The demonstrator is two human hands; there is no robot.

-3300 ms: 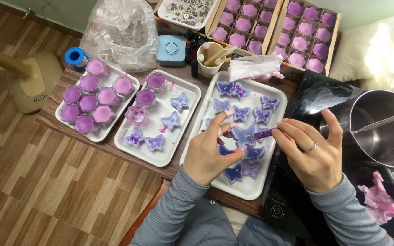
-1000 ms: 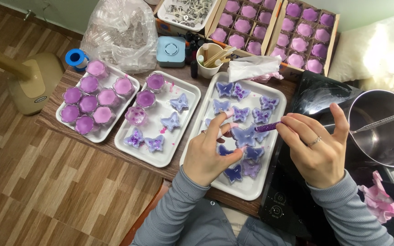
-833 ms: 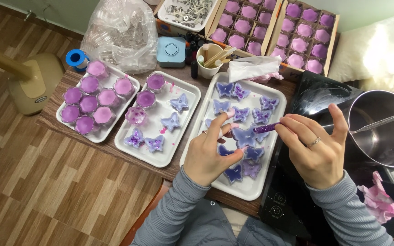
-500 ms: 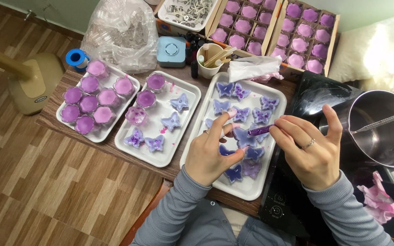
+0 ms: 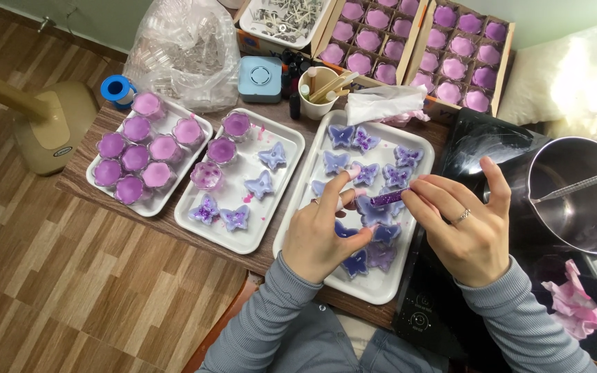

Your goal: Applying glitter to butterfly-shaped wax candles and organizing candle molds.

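Over the right-hand tray [image 5: 419, 181], left hand [image 5: 326, 231] pinches a butterfly candle [image 5: 370, 211]; right hand [image 5: 461, 231] grips a glitter vial [image 5: 386, 199]. Best tilted low, tapped lightly, centred over the wax.

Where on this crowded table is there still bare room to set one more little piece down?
Mostly on the middle tray: bare white between its butterflies and cups. The left tray is packed with purple cups. The right tray, under the left hand and right hand, is nearly full.
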